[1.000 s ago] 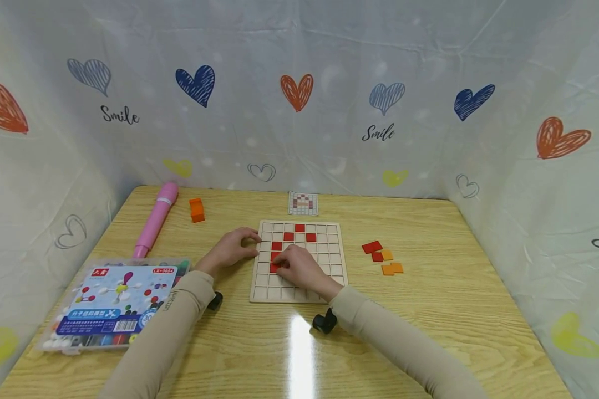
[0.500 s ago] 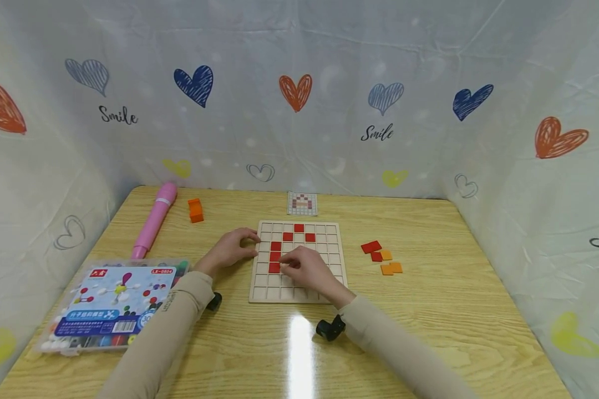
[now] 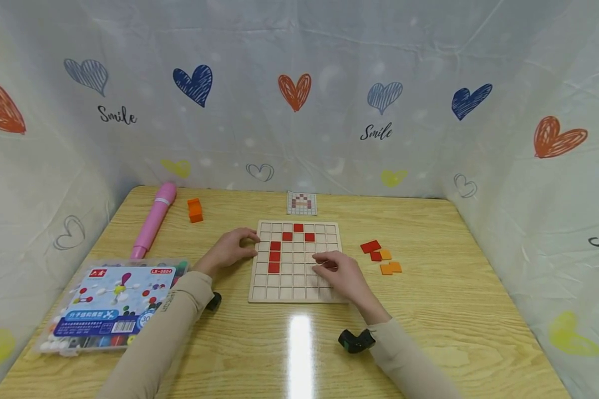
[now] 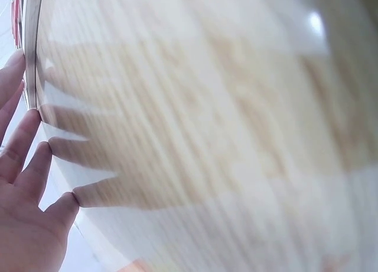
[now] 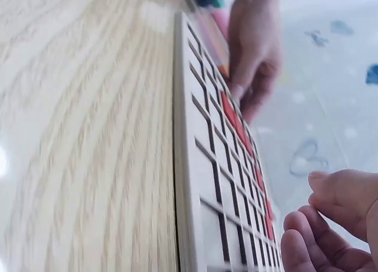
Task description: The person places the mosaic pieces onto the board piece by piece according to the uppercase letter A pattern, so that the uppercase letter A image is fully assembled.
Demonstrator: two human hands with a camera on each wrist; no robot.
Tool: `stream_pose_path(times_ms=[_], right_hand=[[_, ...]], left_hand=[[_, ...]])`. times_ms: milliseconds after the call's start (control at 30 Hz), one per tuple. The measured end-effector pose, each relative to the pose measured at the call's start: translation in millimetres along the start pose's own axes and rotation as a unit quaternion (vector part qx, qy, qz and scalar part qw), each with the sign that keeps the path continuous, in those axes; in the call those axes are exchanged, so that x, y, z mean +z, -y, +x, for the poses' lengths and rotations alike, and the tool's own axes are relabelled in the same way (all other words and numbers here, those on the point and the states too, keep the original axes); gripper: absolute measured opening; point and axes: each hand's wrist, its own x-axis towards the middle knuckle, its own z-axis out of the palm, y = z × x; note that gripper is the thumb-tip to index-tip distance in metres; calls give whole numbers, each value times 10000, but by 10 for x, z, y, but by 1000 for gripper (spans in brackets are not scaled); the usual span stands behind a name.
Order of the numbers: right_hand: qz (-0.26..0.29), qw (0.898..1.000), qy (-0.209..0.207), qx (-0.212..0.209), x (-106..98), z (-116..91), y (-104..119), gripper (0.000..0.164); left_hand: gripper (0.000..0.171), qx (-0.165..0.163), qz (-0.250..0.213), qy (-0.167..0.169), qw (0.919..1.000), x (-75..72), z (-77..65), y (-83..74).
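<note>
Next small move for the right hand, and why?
Probably reach for a loose red tile: the right hand appears empty, and the board shows three reds in a left column but none opposite, while the printed card seems to show both sides.

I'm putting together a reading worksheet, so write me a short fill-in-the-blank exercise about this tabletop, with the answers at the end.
1. In the head view, ____ red tiles show on the grid board.
2. The left hand is at the board's ____ edge.
3. The loose tiles lie off the board's ____ side.
4. The long stick beyond the plastic case is ____.

Missing words: six; left; right; pink.
</note>
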Motion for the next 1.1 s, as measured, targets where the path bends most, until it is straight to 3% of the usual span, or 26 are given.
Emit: stream_pose_path(times_ms=[167, 333, 533, 867, 1100], right_hand=[[264, 9968, -537, 523, -201, -39, -203, 34], [245, 9875, -1137, 1066, -393, -65, -421, 38], [30, 9775, -1441, 1538, -530, -113, -586, 39], [-364, 9736, -1649, 1533, -667, -137, -724, 38], [-802, 9769, -1459, 1340, -737, -58, -795, 40]], left_hand=[[30, 79, -6, -24, 10000, -4, -1, 5], [29, 113, 9, -16, 9999, -5, 2, 10], [30, 87, 15, 18, 10000, -10, 3, 11], [29, 132, 4, -11, 9999, -9, -24, -20], [28, 161, 52, -15, 9999, -14, -6, -1]])
